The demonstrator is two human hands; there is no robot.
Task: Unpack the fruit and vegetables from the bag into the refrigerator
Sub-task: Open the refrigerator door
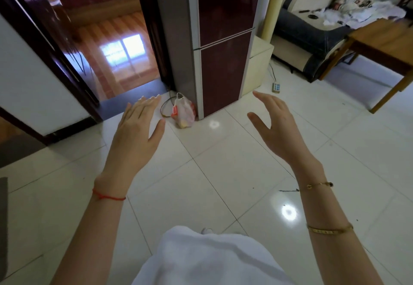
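Note:
A translucent plastic bag [183,112] with produce inside sits on the white tiled floor against the front left corner of the refrigerator [225,45]. The refrigerator is tall, with dark red doors, both closed. My left hand [138,128] is stretched out in front of me with straight fingers and holds nothing; its fingertips lie just left of the bag in the view. My right hand [274,126] is also raised, fingers relaxed and spread, empty, to the right of the bag and below the refrigerator's bottom door.
An open doorway [107,45] to a room with a shiny wooden floor lies left of the refrigerator. A dark cable [166,105] loops beside the bag. Right of the refrigerator stand a cream cabinet [259,65], a power strip [276,87], a sofa [312,27] and a wooden table [384,45].

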